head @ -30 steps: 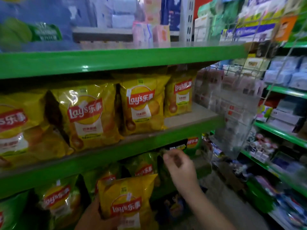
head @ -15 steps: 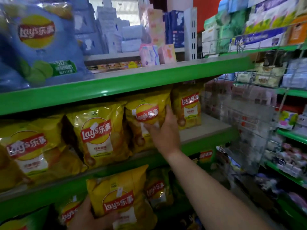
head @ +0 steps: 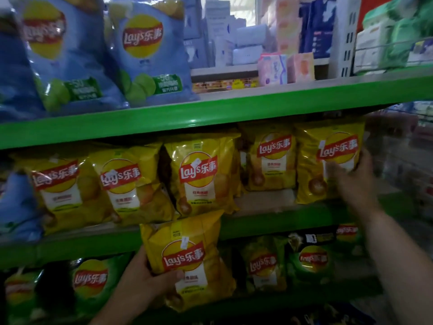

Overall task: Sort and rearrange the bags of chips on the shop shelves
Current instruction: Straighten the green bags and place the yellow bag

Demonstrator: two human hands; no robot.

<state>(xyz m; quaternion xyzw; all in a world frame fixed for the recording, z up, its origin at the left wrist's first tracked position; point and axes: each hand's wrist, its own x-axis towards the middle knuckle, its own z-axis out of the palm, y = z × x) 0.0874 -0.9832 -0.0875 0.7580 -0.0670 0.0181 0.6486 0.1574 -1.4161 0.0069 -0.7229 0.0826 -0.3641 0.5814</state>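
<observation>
"Head view: what is held, and where?"

"The left hand (head: 145,282) grips a yellow bag (head: 189,259) by its lower left corner, thumb on the front. It holds the bag up in front of the middle shelf (head: 269,219). The right hand (head: 356,181) clasps the end bag (head: 328,165), the last one on the right of that shelf's yellow row. Its thumb lies across the face and its fingers go round the right edge."

"How would such bags handle?"

"Light and puffy, I'd judge. They are soft, air-filled film, and the chips inside would crush easily. The film is glossy, so probably slippery too."

"Where should one take hold, then?"

"At a side edge or the crimped top seam, with a loose clasp, and never by squeezing the belly. The corner hold leaves the yellow bag hanging slightly askew, so a second hand or a flatter palm beneath would steady it."

"And where does it belong?"

"Likely with its yellow fellows. Green bags (head: 311,261) fill the shelf below and blue bags (head: 150,55) the one above."
</observation>
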